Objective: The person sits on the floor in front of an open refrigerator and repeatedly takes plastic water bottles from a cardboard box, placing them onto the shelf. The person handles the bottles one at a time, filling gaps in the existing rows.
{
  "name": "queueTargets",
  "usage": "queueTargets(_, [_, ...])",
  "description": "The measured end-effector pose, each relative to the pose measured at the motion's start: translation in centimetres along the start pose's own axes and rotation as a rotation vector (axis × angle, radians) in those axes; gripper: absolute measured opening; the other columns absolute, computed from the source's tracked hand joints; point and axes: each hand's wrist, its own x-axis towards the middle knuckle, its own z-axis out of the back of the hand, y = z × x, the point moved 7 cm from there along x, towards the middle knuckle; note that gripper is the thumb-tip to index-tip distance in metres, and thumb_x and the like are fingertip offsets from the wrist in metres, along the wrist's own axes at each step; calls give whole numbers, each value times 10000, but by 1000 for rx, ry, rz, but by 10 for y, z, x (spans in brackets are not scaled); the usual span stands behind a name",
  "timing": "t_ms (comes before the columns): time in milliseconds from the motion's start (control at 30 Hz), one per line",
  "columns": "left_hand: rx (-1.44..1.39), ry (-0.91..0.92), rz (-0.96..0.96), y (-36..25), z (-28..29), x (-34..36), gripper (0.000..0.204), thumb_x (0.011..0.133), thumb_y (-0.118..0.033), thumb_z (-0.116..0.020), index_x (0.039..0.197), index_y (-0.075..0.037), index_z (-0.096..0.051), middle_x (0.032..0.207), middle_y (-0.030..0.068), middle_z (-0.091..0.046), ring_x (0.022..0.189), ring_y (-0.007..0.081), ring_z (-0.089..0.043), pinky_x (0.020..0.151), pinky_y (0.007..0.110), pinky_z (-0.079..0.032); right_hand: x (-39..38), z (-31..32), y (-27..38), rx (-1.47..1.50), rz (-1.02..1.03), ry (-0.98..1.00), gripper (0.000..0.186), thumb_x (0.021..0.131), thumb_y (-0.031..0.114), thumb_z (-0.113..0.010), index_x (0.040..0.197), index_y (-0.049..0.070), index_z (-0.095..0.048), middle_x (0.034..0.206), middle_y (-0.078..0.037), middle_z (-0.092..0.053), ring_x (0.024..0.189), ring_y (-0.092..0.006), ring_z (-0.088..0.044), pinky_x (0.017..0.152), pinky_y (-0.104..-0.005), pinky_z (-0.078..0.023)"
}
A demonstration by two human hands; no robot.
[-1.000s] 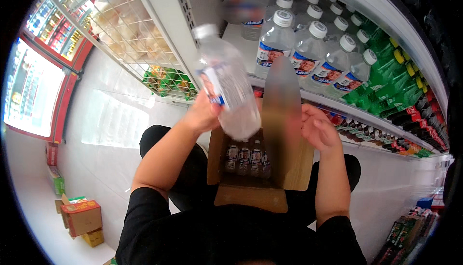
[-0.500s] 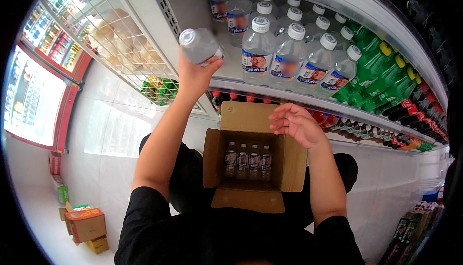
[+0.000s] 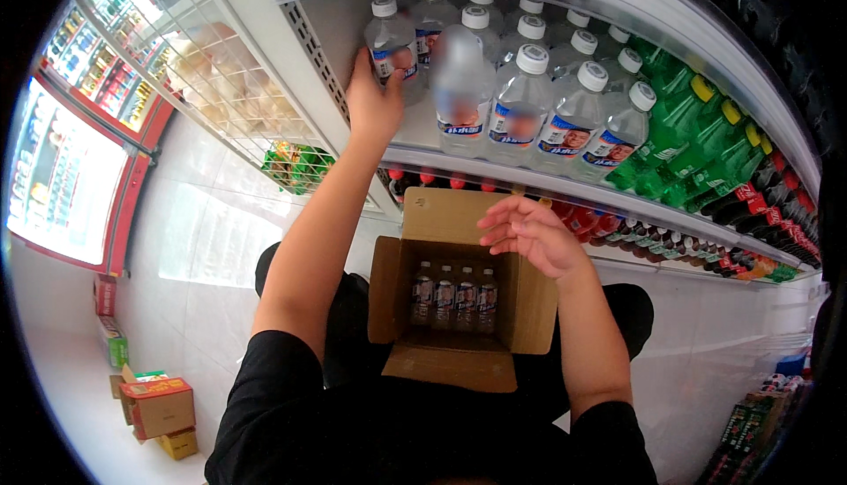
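My left hand (image 3: 375, 101) is wrapped round a clear plastic bottle (image 3: 391, 40) with a white cap and a blue label, upright at the left end of the shelf (image 3: 422, 128). Beside it on the shelf stand rows of matching bottles (image 3: 516, 97). My right hand (image 3: 532, 236) is held above the right side of an open cardboard box (image 3: 450, 212), fingers spread and holding nothing. Several more of the clear bottles (image 3: 454, 295) lie or stand inside the box, which sits between my knees.
Green bottles (image 3: 679, 132) and dark cola bottles (image 3: 768, 198) fill the shelf further right, with more drinks on the lower shelf. A white wire rack (image 3: 256, 88) borders the shelf on the left. Cartons (image 3: 159, 406) stand on the floor at left, near a red-framed cooler (image 3: 119, 203).
My left hand has carried its bottle to the right, into the shelf's left end, and the bottle now looks more upright. My right hand has shifted slightly left over the box.
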Motion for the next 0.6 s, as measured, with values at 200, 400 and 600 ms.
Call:
queueTargets(200, [122,-150,107,-23,-2,-8,424,947,-19,-565,1367,-17,-499,1174,296,-658,1109,485,-635,914,497,-509,-3,-5,-3,-11,-26,-11,347,992,149,-586,1309,13,-554,1270,-165,-651,1114,-270,-669,926,-388,-549])
queueTargets(400, [-63,-154,187,0,-21,9,411,988,-25,-513,1391,-16,-436,1194,228,-653,1030,421,-672,886,486,-520,0,-11,-11,-24,-42,-3,363,957,171,-627,1275,8,-565,1252,-175,-658,1091,-280,-683,917,-391,-561])
queueTargets(600, [-303,-65,208,43,-42,32,444,1006,-90,-546,1397,33,-377,1269,234,-587,1133,372,-618,988,468,-474,3,-19,-17,-49,-77,22,335,981,139,-592,1294,22,-577,1257,-153,-656,1110,-269,-667,925,-379,-541])
